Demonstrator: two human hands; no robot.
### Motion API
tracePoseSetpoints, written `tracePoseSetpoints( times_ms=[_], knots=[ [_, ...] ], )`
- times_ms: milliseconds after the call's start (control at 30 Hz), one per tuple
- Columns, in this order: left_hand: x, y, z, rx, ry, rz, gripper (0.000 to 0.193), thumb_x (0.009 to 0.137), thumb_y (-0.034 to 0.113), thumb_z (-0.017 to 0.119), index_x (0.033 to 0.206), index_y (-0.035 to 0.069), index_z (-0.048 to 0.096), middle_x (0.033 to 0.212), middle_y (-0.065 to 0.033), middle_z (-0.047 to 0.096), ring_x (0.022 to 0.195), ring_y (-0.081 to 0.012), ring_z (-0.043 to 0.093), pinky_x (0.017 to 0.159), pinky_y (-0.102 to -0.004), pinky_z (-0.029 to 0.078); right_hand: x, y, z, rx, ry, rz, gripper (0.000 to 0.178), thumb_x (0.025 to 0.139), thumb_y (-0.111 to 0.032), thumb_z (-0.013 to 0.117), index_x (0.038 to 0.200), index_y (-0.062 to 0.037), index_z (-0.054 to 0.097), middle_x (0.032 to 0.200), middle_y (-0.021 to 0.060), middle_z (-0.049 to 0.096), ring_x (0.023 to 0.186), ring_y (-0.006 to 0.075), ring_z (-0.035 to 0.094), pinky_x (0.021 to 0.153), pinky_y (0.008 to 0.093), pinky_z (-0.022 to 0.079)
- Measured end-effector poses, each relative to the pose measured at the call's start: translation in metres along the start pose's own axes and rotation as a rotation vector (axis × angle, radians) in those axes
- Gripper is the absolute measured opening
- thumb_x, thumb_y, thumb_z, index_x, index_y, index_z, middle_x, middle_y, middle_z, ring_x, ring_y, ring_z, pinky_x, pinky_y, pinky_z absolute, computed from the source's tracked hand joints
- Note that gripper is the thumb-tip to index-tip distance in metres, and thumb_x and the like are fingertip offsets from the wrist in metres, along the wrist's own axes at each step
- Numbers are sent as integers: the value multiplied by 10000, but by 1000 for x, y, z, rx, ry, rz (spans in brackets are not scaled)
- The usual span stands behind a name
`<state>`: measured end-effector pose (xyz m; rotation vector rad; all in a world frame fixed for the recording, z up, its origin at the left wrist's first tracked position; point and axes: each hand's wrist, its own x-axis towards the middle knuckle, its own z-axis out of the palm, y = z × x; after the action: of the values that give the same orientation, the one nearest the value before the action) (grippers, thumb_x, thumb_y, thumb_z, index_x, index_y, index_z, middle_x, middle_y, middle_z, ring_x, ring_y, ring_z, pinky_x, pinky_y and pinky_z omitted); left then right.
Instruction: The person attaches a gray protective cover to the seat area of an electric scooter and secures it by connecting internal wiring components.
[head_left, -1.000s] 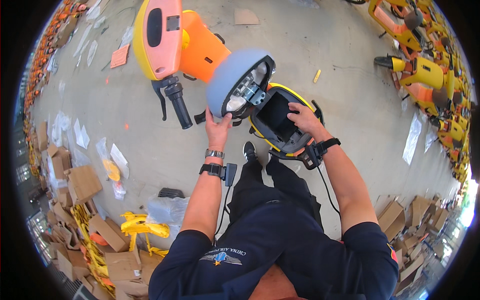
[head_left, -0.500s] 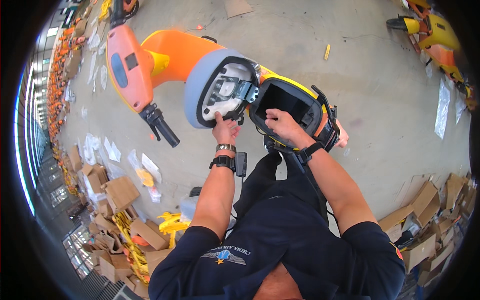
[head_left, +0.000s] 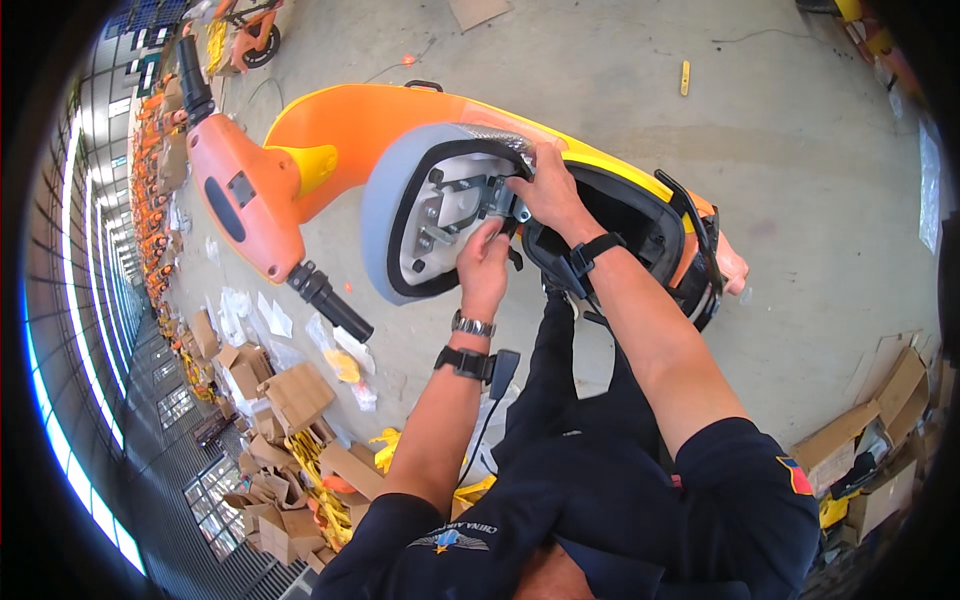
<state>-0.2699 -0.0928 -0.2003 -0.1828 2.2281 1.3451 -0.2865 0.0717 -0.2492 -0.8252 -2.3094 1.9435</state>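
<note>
An orange and yellow scooter (head_left: 370,115) stands before me, its grey seat (head_left: 385,225) tipped up toward the handlebar so the pale underside shows. A metal hinge (head_left: 499,196) joins the seat to the edge of the black storage compartment (head_left: 640,205). My right hand (head_left: 556,198) is closed at the hinge, its fingertips on the metal beside the seat rim. Just below, my left hand (head_left: 484,268) has its fingers drawn together at the hinge's lower side. Whatever small piece lies between the left fingers is hidden.
The handlebar (head_left: 245,190) sticks out at the left, and a black rear rack (head_left: 700,230) curves at the right. A yellow tool (head_left: 685,78) lies on the floor. Cardboard boxes (head_left: 298,395) and plastic wrap are heaped at the lower left, more cardboard (head_left: 860,420) at the lower right.
My right hand has moved from over the storage compartment up to the hinge. My left hand has left the seat's lower edge and come to the hinge too. The view has shifted.
</note>
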Motion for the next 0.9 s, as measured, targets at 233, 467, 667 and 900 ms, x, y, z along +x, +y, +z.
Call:
tracePoseSetpoints(
  times_ms=[233, 467, 667, 900],
  knots=[
    [80, 0, 48, -136, -91, 391, 505, 843, -47, 530, 1345, -8, 487, 1258, -144, 596, 1158, -226, 571, 1003, -335, 437, 47, 31, 1, -443, 170, -271, 221, 782, -135, 644, 952, -49, 531, 790, 196, 655, 750, 419, 635, 654, 493, 515],
    [106, -3, 60, -52, -144, 433, 418, 854, 12, 572, 1270, -14, 542, 1121, -145, 657, 1023, -212, 627, 900, -316, 485, 41, 48, -35, -177, 24, -100, 109, 787, -109, 623, 871, -40, 630, 816, 191, 667, 768, 342, 659, 704, 407, 519],
    [113, -15, 70, -122, -212, 442, 366, 862, -21, 549, 1227, -14, 557, 1068, -100, 673, 991, -181, 636, 881, -301, 490, 50, 45, -44, -129, -129, -29, 160, 795, -122, 697, 893, -8, 643, 763, 116, 662, 703, 212, 617, 674, 343, 498],
    [124, -12, 69, 78, -268, 481, 354, 834, -7, 593, 1187, -4, 572, 1010, -98, 686, 929, -194, 650, 860, -321, 501, 59, 39, -59, -170, -236, -103, 111, 830, -98, 668, 897, -14, 644, 749, -4, 623, 711, 88, 550, 647, 264, 455]
  ],
)
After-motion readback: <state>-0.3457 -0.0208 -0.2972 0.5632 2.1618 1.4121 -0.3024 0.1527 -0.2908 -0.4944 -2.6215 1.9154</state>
